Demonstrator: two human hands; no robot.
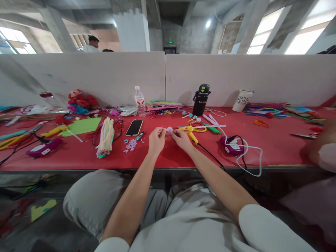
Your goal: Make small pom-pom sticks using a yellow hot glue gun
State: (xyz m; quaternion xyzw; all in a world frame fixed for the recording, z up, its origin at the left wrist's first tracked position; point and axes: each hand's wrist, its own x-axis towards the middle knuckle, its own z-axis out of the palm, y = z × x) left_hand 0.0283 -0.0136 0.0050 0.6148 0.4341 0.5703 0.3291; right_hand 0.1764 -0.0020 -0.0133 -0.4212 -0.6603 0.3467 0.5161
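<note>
My left hand and my right hand meet above the red table, fingers pinched together on a small pale purple fuzzy piece held between them. A black phone lies just left of my left hand. Small purple bits are scattered in front of the phone. A yellow glue gun rests just right of my right hand, its black cord running toward me.
A bundle of pastel pipe cleaners, green paper, a water bottle, a black flask, a paper cup and a purple power strip sit on the table. Another person's arm is at the right. A white partition backs the table.
</note>
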